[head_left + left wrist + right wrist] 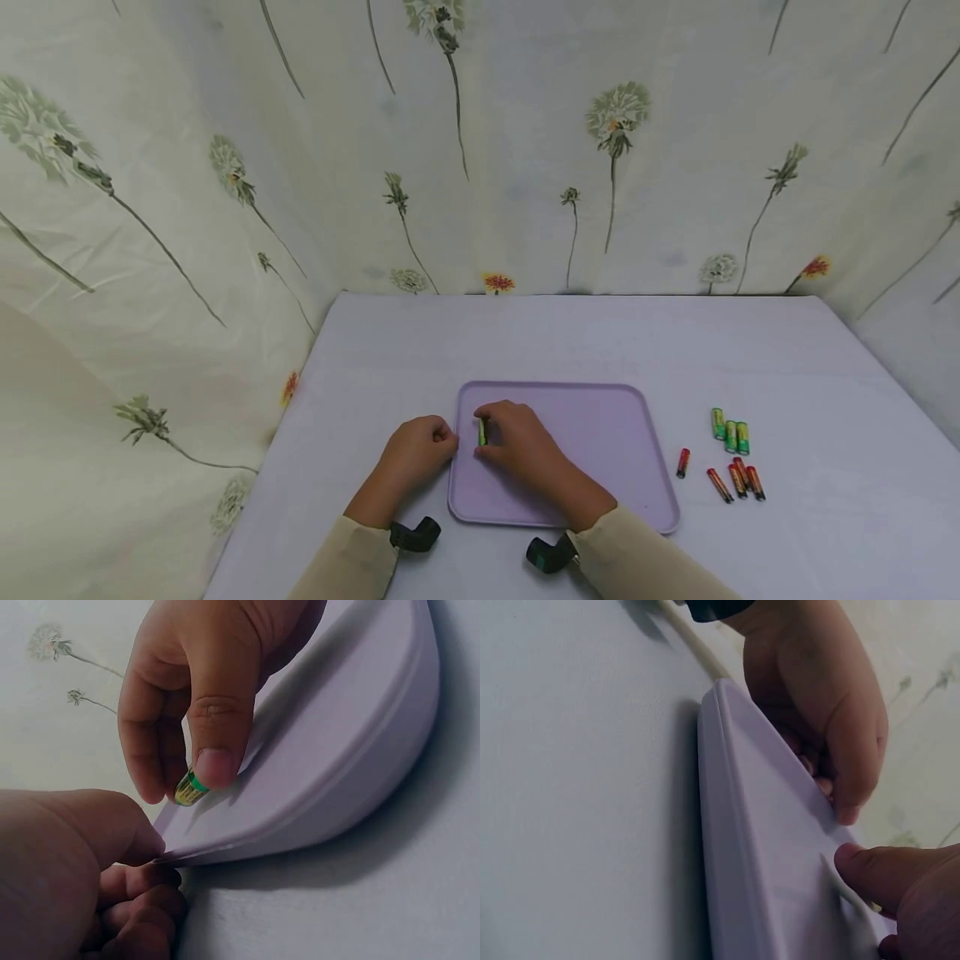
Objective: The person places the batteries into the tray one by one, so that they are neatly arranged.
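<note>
A lilac tray (592, 454) lies on the white table. At its left side my left hand (420, 450) pinches the rim; in the left wrist view the thumb lies over the edge and the curled fingers sit below it. My right hand (521, 446) is above the tray's left part, with a green and yellow battery (191, 789) between thumb and fingers. The battery is close over the tray floor, and the right hand hides part of it. In the right wrist view, the right thumb (866, 866) shows near the left hand.
Right of the tray stand or lie several green batteries (731, 435) in a group. Nearer to me are several thinner red and black batteries (738, 477), one red battery (683, 462) beside the tray's edge. A flowered cloth (525, 150) hangs behind the table.
</note>
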The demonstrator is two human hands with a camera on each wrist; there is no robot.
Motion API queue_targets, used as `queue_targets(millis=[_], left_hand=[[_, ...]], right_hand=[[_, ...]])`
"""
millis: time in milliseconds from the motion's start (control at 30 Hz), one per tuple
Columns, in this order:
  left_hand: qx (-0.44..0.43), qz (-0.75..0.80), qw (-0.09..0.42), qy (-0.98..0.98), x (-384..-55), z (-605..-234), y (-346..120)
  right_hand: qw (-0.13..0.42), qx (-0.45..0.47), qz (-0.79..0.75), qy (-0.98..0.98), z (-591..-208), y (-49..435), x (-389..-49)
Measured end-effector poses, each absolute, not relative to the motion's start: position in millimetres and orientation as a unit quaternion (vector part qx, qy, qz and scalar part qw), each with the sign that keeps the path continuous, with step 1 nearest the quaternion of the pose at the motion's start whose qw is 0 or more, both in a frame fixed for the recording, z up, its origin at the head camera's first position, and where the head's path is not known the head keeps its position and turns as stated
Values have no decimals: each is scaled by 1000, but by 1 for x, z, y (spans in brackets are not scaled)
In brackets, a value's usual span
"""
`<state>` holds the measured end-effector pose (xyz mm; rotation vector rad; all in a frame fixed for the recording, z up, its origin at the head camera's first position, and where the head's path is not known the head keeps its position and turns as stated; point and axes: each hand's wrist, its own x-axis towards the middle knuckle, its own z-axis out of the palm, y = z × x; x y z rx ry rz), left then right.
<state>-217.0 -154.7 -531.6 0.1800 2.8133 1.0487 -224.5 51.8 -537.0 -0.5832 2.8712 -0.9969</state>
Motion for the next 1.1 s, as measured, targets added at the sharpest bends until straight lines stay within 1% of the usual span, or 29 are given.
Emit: queue_targets(millis=[333, 533, 1100], left_hand=[[69, 342, 69, 935, -220, -535, -157], [72, 341, 75, 934, -220, -536, -159], [97, 335, 70, 935, -220, -535, -160]], right_hand=[[3, -189, -269, 944, -540, 39, -229], [6, -177, -255, 951, -538, 33, -229], [-5, -164, -261, 951, -548, 25, -230]])
